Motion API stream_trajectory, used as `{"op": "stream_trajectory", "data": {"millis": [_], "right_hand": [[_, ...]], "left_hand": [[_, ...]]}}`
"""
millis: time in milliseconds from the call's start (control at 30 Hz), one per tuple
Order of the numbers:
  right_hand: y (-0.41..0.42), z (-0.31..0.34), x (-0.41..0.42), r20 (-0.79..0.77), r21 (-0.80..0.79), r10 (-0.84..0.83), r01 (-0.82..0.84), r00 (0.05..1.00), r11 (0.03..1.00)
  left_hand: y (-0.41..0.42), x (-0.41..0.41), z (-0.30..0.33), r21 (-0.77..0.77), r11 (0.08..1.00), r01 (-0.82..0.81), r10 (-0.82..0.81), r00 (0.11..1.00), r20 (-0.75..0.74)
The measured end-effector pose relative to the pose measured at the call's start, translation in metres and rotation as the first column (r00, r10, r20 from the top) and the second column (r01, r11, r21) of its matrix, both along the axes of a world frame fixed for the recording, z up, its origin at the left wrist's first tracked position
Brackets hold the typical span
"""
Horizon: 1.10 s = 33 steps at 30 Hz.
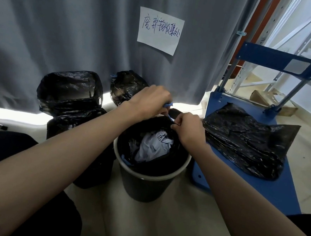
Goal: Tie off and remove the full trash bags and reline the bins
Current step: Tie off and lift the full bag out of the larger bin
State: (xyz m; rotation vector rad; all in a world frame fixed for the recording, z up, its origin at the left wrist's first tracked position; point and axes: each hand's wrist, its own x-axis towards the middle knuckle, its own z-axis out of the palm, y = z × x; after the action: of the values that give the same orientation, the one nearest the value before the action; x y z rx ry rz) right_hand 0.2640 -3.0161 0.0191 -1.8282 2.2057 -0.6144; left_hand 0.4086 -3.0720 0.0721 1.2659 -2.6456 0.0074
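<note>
At the far rim of the bin (147, 174): left hand (149, 102) and right hand (187, 129) pinching the blue drawstring (168, 105) of the full bag (134, 145). Possibly risking a snapped string or torn plastic if pulling too hard.

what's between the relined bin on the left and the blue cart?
Head view: the round bin with its full bag, both hands, left and right, gripping the blue drawstring.

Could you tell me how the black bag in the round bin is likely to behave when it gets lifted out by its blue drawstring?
The bag will probably be floppy: its film is thin and crinkled. It likely weighs little, since only crumpled paper shows inside. The blue drawstring, gripped by the left hand with the right hand pinching the rim, should cinch the mouth.
</note>
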Motion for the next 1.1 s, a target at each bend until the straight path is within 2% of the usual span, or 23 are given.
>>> {"op": "stream_trajectory", "data": {"millis": [200,433,633,800,1000,1100], "right_hand": [[-0.003,-0.007,0.003,-0.041,0.083,0.035,-0.031,0.999,0.996],[-0.003,-0.017,-0.005,-0.074,0.247,0.046,-0.026,0.996,0.969],[0.003,-0.018,-0.013,-0.107,0.276,0.012,0.018,0.994,0.961],[0.012,-0.006,-0.011,-0.144,0.250,0.032,0.005,0.989,0.968],[0.030,0.025,0.007,-0.211,0.035,0.107,-0.102,0.972,0.994],[0.043,0.034,0.025,-0.183,0.007,0.167,-0.169,0.969,0.986]], "left_hand": [[-0.003,0.008,-0.004,-0.027,0.999,-0.040,0.039,0.999,-0.036],[-0.007,0.010,-0.004,0.015,0.998,-0.060,0.061,0.994,-0.089],[0.001,0.007,0.001,0.048,0.998,-0.035,0.038,0.997,-0.073],[0.009,0.019,0.010,0.046,0.998,-0.041,0.042,0.999,-0.012],[0.025,0.045,0.018,0.009,1.000,0.013,-0.012,0.999,-0.032],[0.035,0.061,0.019,0.035,0.999,-0.026,0.026,1.000,0.014]]}}
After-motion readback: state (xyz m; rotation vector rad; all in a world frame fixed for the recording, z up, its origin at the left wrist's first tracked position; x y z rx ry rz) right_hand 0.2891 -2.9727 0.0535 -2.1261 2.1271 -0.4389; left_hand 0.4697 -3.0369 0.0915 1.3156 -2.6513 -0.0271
